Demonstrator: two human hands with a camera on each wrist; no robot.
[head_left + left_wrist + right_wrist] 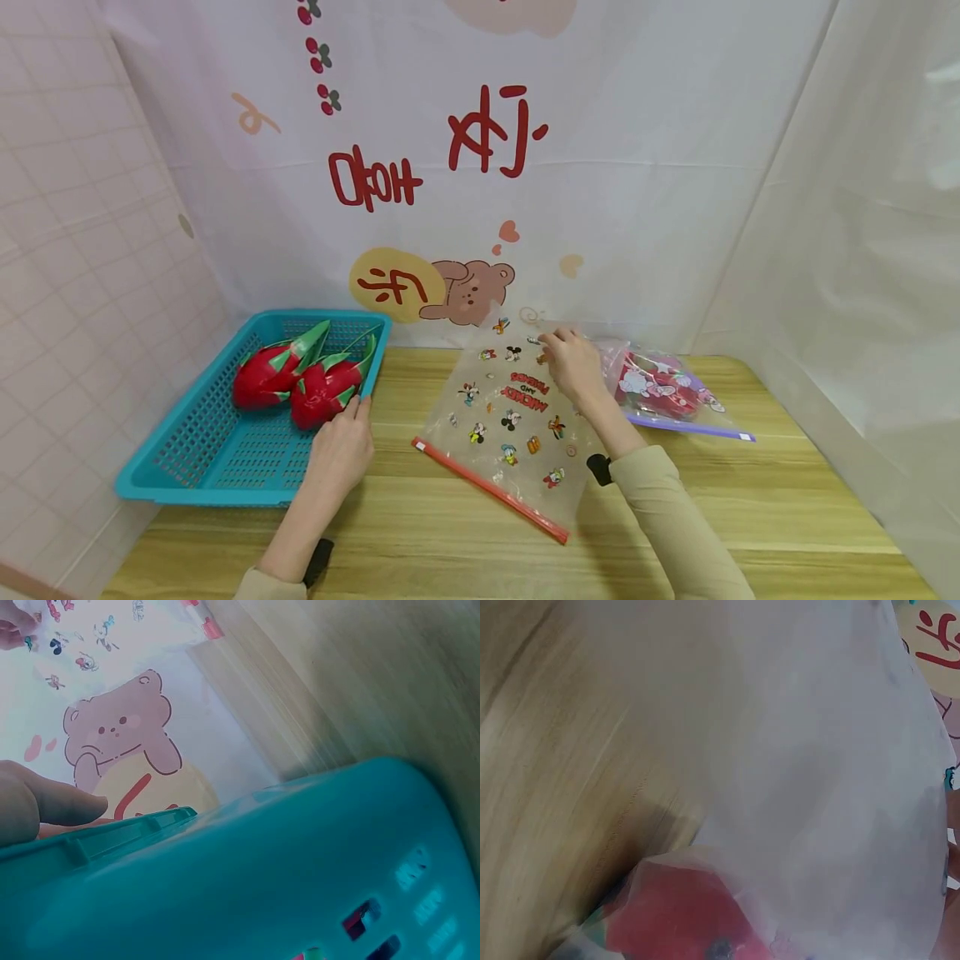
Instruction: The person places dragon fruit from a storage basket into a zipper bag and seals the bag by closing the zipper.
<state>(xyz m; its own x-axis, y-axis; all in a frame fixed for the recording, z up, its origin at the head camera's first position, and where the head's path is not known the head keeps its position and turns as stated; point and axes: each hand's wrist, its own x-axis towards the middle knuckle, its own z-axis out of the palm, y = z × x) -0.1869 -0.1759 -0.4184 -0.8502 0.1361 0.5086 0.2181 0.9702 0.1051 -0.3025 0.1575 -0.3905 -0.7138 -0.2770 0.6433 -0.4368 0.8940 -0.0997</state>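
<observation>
My left hand (342,446) grips the right rim of a teal plastic basket (197,493). The left wrist view shows the thumb and a finger (71,802) at the rim. Two shiny red dragon fruits (264,379) with green leaf tips lie inside that basket. With its fingertips my right hand (572,367) pinches a clear zip bag (480,400) printed with cartoon characters. The bag hangs upside down, its red slider strip (491,490) lowest, close over the table. In the right wrist view its blurred plastic (795,765) fills much of the picture.
On the right of the wooden table (750,517) lies another clear bag (705,400) with a purple slider strip and something red inside. A white printed cloth (637,167) hangs behind the table, and pale cloth walls stand at both sides.
</observation>
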